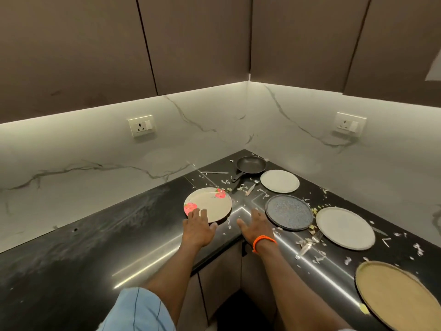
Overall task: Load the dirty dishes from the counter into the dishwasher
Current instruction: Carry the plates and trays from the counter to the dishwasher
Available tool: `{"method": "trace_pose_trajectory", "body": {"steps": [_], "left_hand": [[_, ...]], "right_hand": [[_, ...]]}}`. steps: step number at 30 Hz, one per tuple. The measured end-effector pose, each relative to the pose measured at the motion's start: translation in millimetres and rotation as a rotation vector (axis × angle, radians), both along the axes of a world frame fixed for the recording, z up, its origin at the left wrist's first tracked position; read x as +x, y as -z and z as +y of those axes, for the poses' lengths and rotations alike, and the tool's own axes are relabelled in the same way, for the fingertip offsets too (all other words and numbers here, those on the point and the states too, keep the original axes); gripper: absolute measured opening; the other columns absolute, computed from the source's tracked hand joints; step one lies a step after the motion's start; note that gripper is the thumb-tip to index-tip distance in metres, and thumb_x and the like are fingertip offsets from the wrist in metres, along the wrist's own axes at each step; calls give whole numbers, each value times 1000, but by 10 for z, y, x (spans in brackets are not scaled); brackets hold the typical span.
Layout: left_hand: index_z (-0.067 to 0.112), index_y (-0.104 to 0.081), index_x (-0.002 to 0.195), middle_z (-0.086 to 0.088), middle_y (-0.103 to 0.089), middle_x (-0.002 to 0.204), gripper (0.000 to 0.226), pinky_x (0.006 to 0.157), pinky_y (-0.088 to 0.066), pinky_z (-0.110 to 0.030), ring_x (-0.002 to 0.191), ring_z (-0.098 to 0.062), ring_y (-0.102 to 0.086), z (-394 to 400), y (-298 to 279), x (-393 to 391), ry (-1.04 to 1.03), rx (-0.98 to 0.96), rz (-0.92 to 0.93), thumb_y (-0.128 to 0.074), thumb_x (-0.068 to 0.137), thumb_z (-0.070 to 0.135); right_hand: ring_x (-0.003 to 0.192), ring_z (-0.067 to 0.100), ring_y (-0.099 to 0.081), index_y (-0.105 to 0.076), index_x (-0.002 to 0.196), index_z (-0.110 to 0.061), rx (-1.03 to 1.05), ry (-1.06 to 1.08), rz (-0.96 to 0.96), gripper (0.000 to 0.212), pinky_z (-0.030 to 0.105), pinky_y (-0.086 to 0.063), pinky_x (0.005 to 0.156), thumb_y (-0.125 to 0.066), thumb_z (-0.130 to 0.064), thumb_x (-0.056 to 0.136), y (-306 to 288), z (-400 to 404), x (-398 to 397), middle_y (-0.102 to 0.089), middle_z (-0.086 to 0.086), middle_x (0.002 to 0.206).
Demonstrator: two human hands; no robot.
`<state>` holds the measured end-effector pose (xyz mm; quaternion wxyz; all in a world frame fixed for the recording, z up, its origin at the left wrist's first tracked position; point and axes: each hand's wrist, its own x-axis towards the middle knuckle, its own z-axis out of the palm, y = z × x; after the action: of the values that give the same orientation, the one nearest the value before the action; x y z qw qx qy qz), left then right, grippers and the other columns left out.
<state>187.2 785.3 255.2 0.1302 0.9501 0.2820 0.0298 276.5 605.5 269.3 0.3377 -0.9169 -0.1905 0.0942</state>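
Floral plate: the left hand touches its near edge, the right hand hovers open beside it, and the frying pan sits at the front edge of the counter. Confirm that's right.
Not quite. The head view shows the frying pan in the back corner of the counter, not the front edge. The rest holds: the left hand touches the floral plate's near edge, and the right hand hovers open beside it.
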Motion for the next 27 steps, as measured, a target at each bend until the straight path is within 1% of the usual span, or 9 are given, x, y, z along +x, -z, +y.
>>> {"method": "trace_pose_trajectory", "body": {"steps": [3, 6, 9, 13, 14, 16, 19, 22, 27], "left_hand": [[18, -33, 153, -9, -31, 158, 68, 113, -30, -49, 144, -29, -29, 274, 167, 134, -24, -5, 22, -47, 97, 54], [17, -32, 154, -9, -31, 158, 66, 113, -32, -49, 142, -29, -31, 522, 299, 254, -73, -27, 38, -48, 98, 50], [17, -34, 152, -9, -34, 155, 62, 112, -33, -47, 140, -29, -33, 788, 463, 359, -107, -73, 50, -48, 99, 46], [18, -42, 145, -6, -42, 146, 56, 109, -38, -44, 134, -27, -39, 1136, 677, 544, -166, -138, 54, -50, 98, 48], [18, -44, 143, -6, -44, 144, 55, 108, -40, -44, 133, -27, -41, 1214, 736, 597, -187, -176, 45, -50, 98, 49], [18, -46, 140, -6, -47, 141, 54, 106, -42, -44, 131, -27, -43, 1368, 862, 687, -223, -244, 19, -52, 97, 48], [8, -50, 135, -14, -52, 137, 51, 103, -46, -43, 127, -32, -50, 1588, 1065, 871, -355, -423, -49, -59, 96, 40], [-2, -51, 127, -24, -59, 130, 47, 93, -49, -42, 118, -41, -58, 1686, 1152, 1061, -550, -631, -121, -62, 95, 31], [4, -55, 123, -20, -65, 114, 49, 81, -58, -40, 98, -40, -64, 1691, 1378, 1295, -743, -878, -165, -70, 84, 29]], "right_hand": [[133, 27, -48, -45, 142, -14, 3, -20, 39, 62, 37, -42, 107, -64, -44, 91, 82, 277, 184, -50, 11, 145], [131, 26, -50, -44, 144, -14, -26, -42, 97, 64, 36, -43, 106, -66, -42, 90, 143, 552, 350, -53, 9, 144], [128, 25, -53, -49, 142, -15, -42, -65, 180, 59, 34, -42, 104, -69, -33, 89, 204, 831, 484, -57, 7, 140], [108, 19, -59, -54, 135, -14, -62, -59, 315, 62, 28, -48, 91, -73, -42, 83, 373, 1167, 677, -63, 5, 129], [109, 19, -60, -54, 136, -14, -70, -48, 343, 67, 30, -50, 93, -73, -46, 80, 433, 1238, 760, -63, 5, 130], [121, 23, -57, -49, 143, -14, -90, -30, 395, 78, 34, -49, 102, -73, -49, 77, 525, 1358, 886, -57, 6, 139], [134, 26, -48, -38, 151, -13, -89, -37, 447, 83, 34, -42, 110, -73, -44, 83, 573, 1488, 966, -46, 9, 150], [138, 25, -43, -33, 154, -13, -141, -78, 483, 85, 33, -36, 113, -72, -42, 84, 666, 1563, 1016, -41, 9, 154], [138, 24, -42, -31, 154, -17, -191, -105, 547, 88, 32, -36, 112, -71, -41, 80, 853, 1598, 1131, -40, 7, 154]]}}
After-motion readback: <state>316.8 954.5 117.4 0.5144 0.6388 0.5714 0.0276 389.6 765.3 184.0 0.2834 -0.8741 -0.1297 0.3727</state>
